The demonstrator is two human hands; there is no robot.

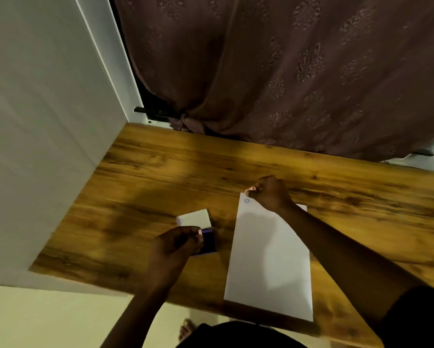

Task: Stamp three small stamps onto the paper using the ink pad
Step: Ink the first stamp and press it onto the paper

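Observation:
A white sheet of paper [270, 257] lies on the wooden table [160, 172], long side running away from me. One small bluish stamp mark [246, 200] shows near its far left corner. My right hand [270, 193] is closed just beyond that mark, fingers pinched on something small that I cannot make out. Left of the paper sits the ink pad [207, 241], its white lid [194, 218] flipped open and the purple pad showing. My left hand [175, 244] grips the pad's near left side, thumb on the purple surface's edge.
A white wall [42, 121] borders the table on the left. A brown patterned curtain [286, 71] hangs behind the far edge. The table's front edge runs across the bottom, with pale floor [47, 320] and a bare foot [187, 331] below it.

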